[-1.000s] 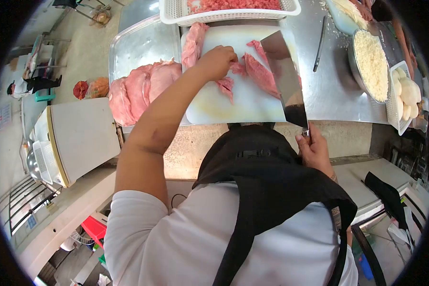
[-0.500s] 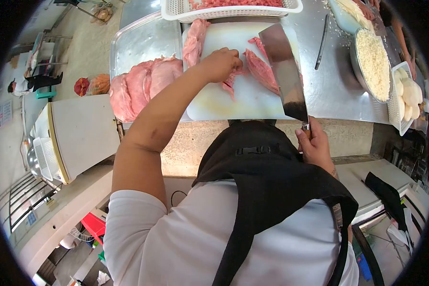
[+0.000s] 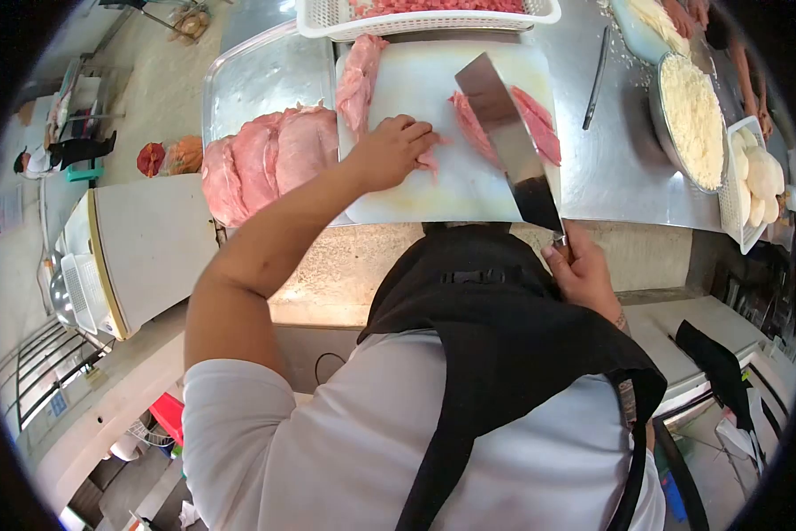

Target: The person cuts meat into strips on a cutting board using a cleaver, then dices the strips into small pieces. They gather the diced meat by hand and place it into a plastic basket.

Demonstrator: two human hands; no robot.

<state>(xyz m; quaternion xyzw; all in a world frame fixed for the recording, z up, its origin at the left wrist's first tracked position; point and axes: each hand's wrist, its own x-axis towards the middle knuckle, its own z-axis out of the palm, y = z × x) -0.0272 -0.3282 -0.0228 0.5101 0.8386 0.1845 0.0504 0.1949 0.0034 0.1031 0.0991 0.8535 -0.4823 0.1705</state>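
Observation:
My right hand (image 3: pixel 584 279) grips the handle of a cleaver (image 3: pixel 510 133). Its broad blade slants up and left over the cutting board (image 3: pixel 398 205), partly covering a dark pink cut of meat that shows on both sides, with one part (image 3: pixel 538 126) at the right. On the board's left half, my left hand (image 3: pixel 391 153) has its fingers curled over a small strip of meat (image 3: pixel 430 163); most of the strip is hidden beneath them. Behind that hand lies a longer pale pink piece of meat (image 3: pixel 360 81), along the board's left edge.
Large slabs of meat (image 3: pixel 261 164) fill the near part of a metal tray (image 3: pixel 265 75) at left. A white basket (image 3: pixel 429 26) of diced meat stands behind the board. At right are a metal rod (image 3: pixel 598 78), a bowl of chopped pale food (image 3: pixel 692 119) and a basket of white pieces (image 3: pixel 762 177). Another person's hands show at far right.
My left hand has moved slightly left and toward me, its fist loosening over the small strip. The cleaver has swung left across the dark pink meat, uncovering part of it on the right.

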